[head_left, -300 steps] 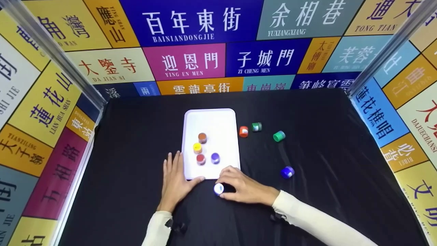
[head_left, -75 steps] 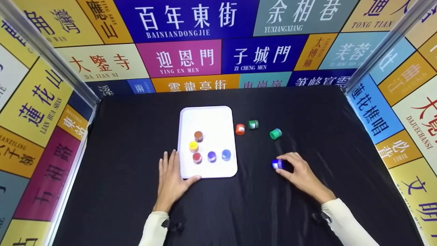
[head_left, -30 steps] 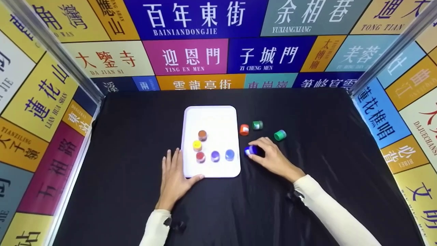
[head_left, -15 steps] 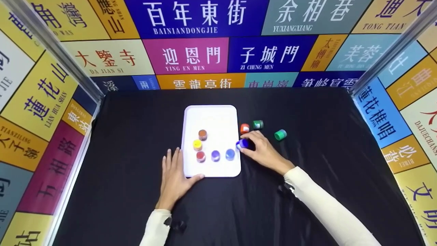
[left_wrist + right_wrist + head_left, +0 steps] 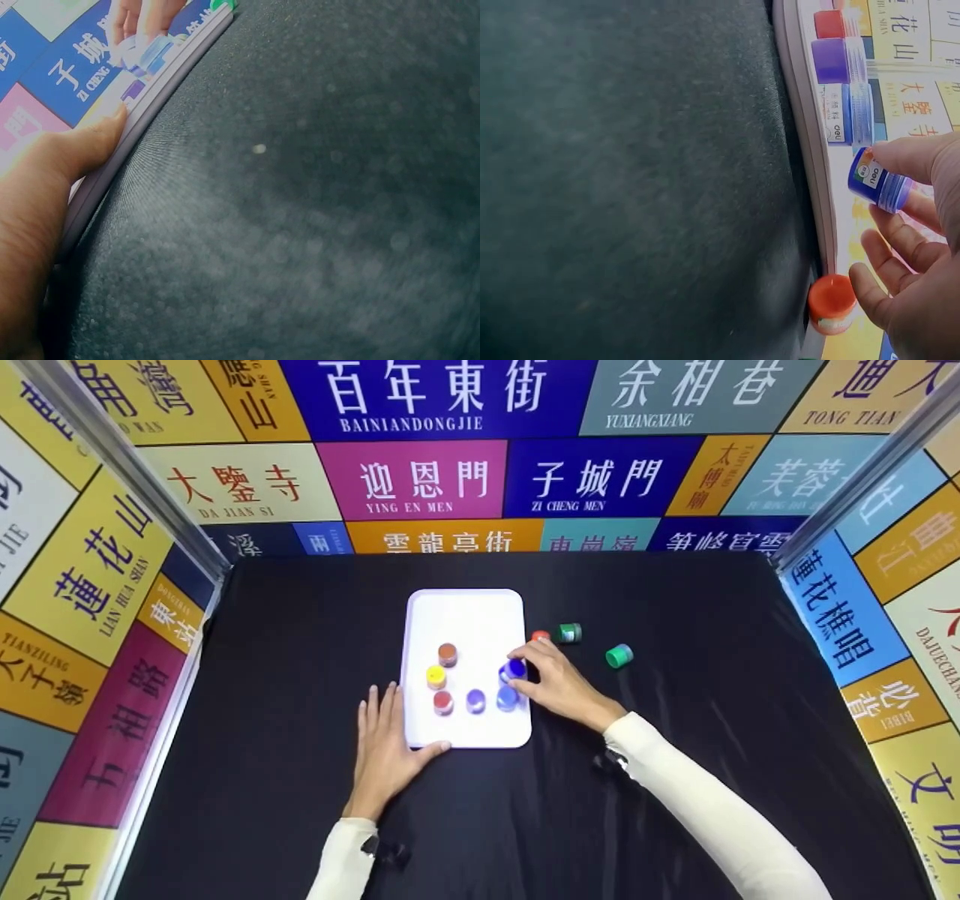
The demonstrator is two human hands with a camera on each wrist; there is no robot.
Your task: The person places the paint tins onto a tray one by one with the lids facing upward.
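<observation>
My right hand pinches a dark blue paint jar between thumb and fingers, over the right side of a white tray. In the right wrist view this jar is tilted, its label showing. Just in front of it on the tray stands a lighter blue jar, with a purple jar and a red jar to its left. Behind the red one are a yellow jar and a brown jar. My left hand rests at the tray's near left corner, fingers straight, thumb along the front edge.
On the black cloth right of the tray lie an orange-red jar, partly hidden by my right hand, a dark green jar and a brighter green jar. Walls with printed signs enclose the table.
The lighter blue jar was set down on the tray. My right hand then picked up the dark blue jar from the cloth and carried it left over the tray. My left hand stayed put.
</observation>
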